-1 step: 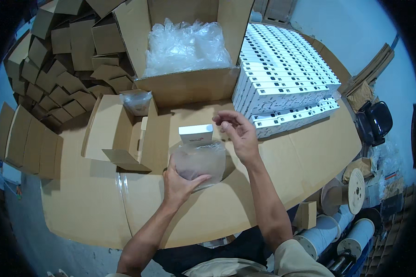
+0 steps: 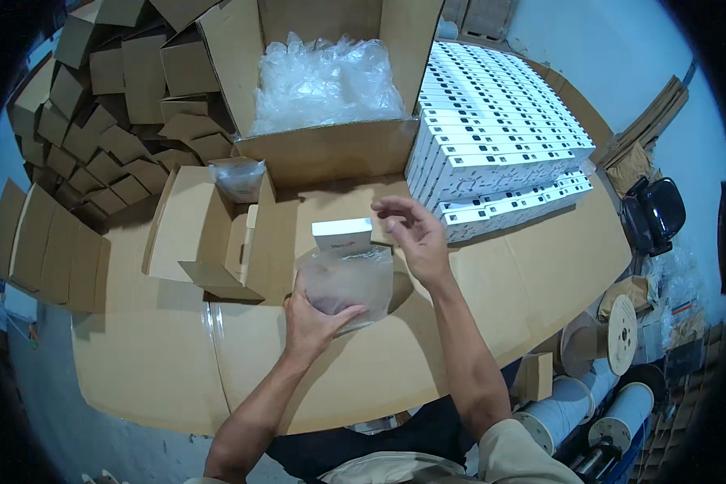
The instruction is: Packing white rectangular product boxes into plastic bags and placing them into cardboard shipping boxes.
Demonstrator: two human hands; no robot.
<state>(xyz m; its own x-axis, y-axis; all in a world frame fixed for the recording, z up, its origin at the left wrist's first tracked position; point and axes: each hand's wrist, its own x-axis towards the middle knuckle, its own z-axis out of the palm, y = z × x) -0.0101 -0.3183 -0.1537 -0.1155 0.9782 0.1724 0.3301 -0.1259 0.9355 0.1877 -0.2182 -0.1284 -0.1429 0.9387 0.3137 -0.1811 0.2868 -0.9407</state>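
Observation:
My left hand (image 2: pixel 315 324) grips a frosted clear plastic bag (image 2: pixel 343 284) from its near left side, thumb lying across the front. At the bag's far edge a small white box (image 2: pixel 343 234) stands out, its lower part hidden by the plastic. I cannot tell how deep the box sits in the bag. Just right of the box hovers my right hand (image 2: pixel 419 242), fingers bent and apart, holding nothing. To the left of the bag stands an open brown carton (image 2: pixel 198 234) with a clear-bagged item (image 2: pixel 240 179) at its far end.
A large open carton (image 2: pixel 323 145) full of clear plastic bags (image 2: pixel 327 85) stands at the back. Stacked white boxes (image 2: pixel 500 129) rise at the back right. Brown cartons (image 2: pixel 121 121) pile up at the far left, more (image 2: pixel 48 250) on the table's left edge. Cable spools (image 2: pixel 565 403) lie lower right.
My right hand has dipped very slightly. The left hand, bag and white box look unmoved.

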